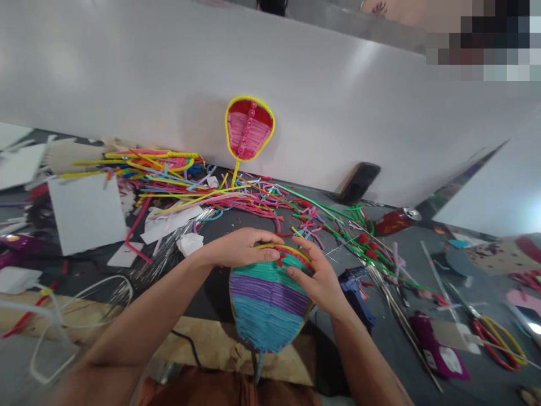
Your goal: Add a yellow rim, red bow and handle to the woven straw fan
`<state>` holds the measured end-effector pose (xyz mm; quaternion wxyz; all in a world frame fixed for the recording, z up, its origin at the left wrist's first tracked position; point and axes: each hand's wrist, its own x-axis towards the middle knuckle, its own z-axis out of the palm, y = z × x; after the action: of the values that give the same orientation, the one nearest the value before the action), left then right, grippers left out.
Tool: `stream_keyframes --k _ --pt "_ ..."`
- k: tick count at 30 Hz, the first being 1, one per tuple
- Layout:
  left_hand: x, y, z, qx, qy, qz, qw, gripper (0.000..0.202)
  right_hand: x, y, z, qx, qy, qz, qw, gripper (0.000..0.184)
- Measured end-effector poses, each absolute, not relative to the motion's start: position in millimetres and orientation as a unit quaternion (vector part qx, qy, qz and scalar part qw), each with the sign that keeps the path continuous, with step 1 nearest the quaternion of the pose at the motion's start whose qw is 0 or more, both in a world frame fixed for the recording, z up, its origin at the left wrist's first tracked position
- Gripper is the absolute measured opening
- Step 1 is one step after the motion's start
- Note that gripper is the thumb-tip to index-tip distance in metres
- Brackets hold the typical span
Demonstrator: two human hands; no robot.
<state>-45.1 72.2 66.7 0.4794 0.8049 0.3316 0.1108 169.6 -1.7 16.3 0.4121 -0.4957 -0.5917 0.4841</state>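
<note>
A rounded fan (pixel 270 296) of pipe cleaners, banded in teal, purple and light blue, is tilted low in front of me, its stem pointing down toward my body. Along its top edge runs a strip of yellow and red. My left hand (pixel 240 248) pinches this edge from the left, thumb in front and fingers behind. Beside that thumb sits a short red pipe cleaner piece (pixel 280 259). On the other side my right hand (pixel 319 282) grips the upper right edge, with the thumb on the front face. The fingertips behind the fan are partly hidden.
A pink and red fan with a yellow rim (pixel 249 127) leans against the white board (pixel 169 73). Loose pipe cleaners (pixel 253 203) lie before it. To the right are a phone (pixel 359 181), a red can (pixel 397 221), a blue glue gun (pixel 357 296) and scissors (pixel 494 344).
</note>
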Motion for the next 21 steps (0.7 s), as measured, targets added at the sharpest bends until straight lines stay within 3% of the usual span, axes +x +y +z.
stream_keyframes --k 5,9,12,16,21 --pt "-46 74 59 0.741 0.328 0.184 0.556 0.047 171 0 11 -0.499 -0.567 0.496 0.428 0.056" --pt "-57 65 41 0.579 0.321 0.286 0.693 0.074 177 5 4 -0.488 -0.497 0.554 0.457 0.059" --pt "-65 48 22 0.483 0.28 0.262 0.787 0.09 184 8 0 -0.471 -0.474 0.59 0.453 0.059" --pt "-64 21 6 0.412 0.242 0.232 0.847 0.079 190 9 1 -0.481 -0.529 0.576 0.398 0.057" --pt "-57 8 5 0.386 0.242 0.252 0.854 0.064 187 11 9 -0.536 -0.617 0.457 0.351 0.056"
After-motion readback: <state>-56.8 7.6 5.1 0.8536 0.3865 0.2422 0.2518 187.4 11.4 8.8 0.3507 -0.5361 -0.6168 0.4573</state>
